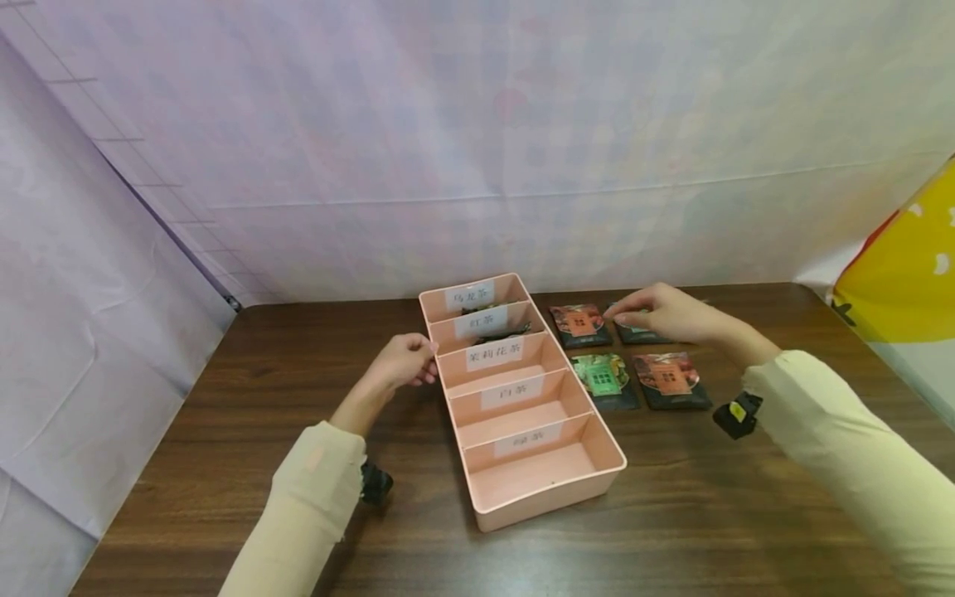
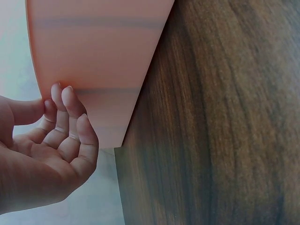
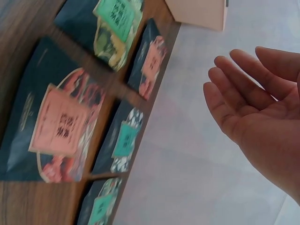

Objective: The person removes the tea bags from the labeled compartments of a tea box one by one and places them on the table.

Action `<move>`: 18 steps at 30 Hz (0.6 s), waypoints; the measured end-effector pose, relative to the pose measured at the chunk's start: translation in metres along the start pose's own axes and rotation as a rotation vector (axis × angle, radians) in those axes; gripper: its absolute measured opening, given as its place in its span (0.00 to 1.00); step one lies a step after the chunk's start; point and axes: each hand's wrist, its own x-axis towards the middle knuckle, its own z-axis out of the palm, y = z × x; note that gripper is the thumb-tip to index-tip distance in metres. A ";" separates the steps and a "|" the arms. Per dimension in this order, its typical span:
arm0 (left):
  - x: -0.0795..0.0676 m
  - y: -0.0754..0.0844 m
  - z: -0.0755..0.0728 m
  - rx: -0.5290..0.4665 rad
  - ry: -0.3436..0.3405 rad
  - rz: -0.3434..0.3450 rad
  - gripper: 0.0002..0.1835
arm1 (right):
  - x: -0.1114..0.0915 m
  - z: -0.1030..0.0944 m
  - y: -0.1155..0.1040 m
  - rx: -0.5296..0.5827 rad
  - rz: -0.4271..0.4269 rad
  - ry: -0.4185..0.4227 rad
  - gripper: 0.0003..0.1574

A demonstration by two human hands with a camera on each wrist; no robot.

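A pink divided box (image 1: 545, 500) stands on the table, with a white paper label in each compartment. At the box's left rim, my left hand (image 1: 406, 361) pinches the edge between thumb and forefinger; its other fingers curl beside the outer wall (image 2: 98, 56). My right hand (image 1: 660, 312) hovers above the back right tea packets with relaxed fingers and holds nothing. Below it lies a teal-labelled packet (image 3: 124, 138), partly hidden by the hand in the head view. Red-labelled packets (image 1: 580, 323) (image 1: 671, 380) and a green-labelled packet (image 1: 603, 380) lie around it.
Dark packets (image 1: 503, 333) sit in the two far compartments of the box. Behind the brown wooden table (image 1: 298, 373) hangs a pale cloth (image 1: 358, 166). A yellow and red cloth (image 1: 906, 257) hangs at the far right.
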 end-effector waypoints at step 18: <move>0.000 -0.001 0.000 0.000 0.007 -0.003 0.10 | 0.025 0.018 -0.029 0.162 -0.039 -0.097 0.16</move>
